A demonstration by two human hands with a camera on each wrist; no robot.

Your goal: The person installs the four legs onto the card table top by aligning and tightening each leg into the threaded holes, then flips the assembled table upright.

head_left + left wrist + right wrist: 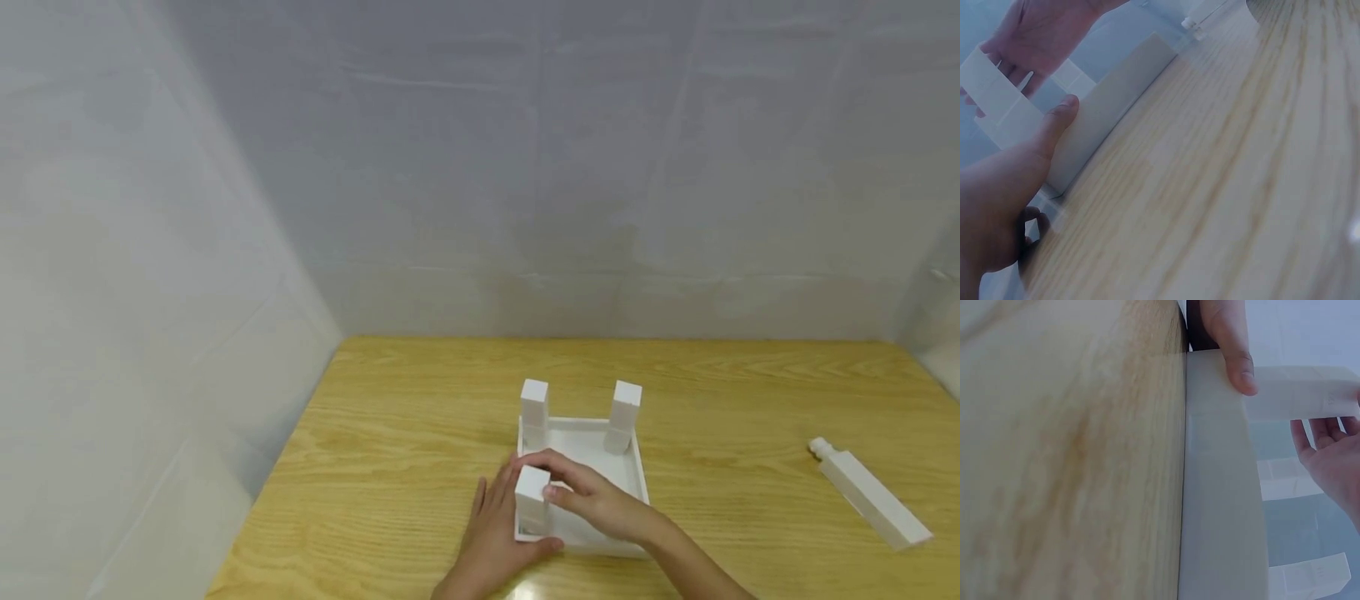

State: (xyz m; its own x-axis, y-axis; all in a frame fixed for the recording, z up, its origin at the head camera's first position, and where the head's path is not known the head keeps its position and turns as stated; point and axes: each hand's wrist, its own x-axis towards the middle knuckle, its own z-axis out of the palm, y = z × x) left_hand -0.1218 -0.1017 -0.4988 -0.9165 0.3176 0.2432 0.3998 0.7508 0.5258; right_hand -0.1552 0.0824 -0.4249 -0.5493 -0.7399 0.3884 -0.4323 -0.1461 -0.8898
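Note:
A square white tabletop [641, 477] with raised edges lies upside down on the wooden table. Three white block-shaped legs stand up from its corners: a back left leg [534, 410], a back right leg [624, 415] and a front left leg [532, 502]. My right hand [603, 502] pinches the front left leg near its top, between thumb and fingers. Around the front left corner of the tabletop, my left hand [492, 531] grips the edge, its thumb [1060, 119] on the front wall and its fingers along the left side.
On the right of the wooden table [390, 467] lies a loose white leg [876, 500], its threaded end pointing away to the back left. Pale sheeting [480, 183] hangs behind the table and along its left and right sides.

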